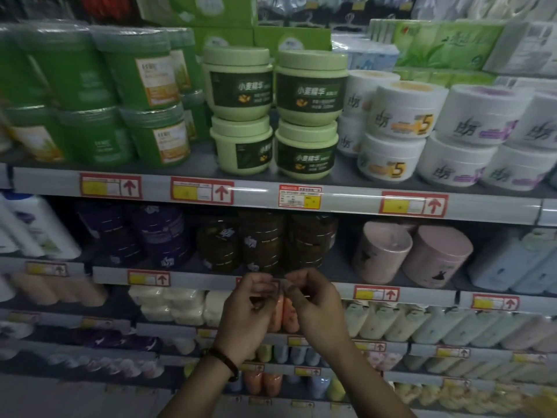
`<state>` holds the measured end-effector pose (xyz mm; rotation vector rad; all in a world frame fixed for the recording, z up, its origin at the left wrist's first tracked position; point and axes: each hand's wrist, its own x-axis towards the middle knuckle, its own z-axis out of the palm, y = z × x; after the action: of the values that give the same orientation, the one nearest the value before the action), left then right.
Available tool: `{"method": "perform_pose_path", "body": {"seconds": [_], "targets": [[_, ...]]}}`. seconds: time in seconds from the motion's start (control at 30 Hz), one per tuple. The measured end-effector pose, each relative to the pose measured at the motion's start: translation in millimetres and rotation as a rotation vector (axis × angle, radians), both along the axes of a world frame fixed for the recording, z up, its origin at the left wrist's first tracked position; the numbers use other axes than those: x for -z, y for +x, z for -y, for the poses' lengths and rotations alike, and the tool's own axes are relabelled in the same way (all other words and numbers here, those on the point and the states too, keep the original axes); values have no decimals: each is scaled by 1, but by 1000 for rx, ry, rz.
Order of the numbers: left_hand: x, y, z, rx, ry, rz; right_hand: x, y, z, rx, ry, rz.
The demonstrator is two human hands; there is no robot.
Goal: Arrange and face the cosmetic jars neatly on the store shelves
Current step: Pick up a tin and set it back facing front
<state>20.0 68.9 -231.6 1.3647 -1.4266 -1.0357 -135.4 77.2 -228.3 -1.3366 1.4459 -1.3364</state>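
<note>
dark green jars (138, 82) had white-orange labels | pale green jars (310, 86) had dark green labels | white jars (404, 110) bore orange or purple marks | pink jars (437, 254) showed black silhouettes | price tags (202, 190) were red and yellow

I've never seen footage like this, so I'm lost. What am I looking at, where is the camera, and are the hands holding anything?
No machine: a camera on a person's head looks down at their bare hands before store shelves. The upper shelf carries dark green plastic tubs, pale green jars with dark labels and white round jars, stacked in twos. Below stand brown jars and pink jars. The left hand and right hand, fingers curled, meet at that lower shelf's front rail; blur hides whether they pinch anything.
</note>
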Motion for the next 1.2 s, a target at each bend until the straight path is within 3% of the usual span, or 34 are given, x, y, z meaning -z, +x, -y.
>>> {"method": "perform_pose_path", "body": {"seconds": [0.5, 0.83, 1.2], "targets": [[-9, 42, 23, -114, 1, -1, -4, 14, 28, -1, -47, 29], [-1, 74, 28, -330, 20, -57, 15, 29, 39, -70, 74, 22], [4, 123, 67, -117, 22, 92, 20, 92, 48, -115, 130, -29]]}}
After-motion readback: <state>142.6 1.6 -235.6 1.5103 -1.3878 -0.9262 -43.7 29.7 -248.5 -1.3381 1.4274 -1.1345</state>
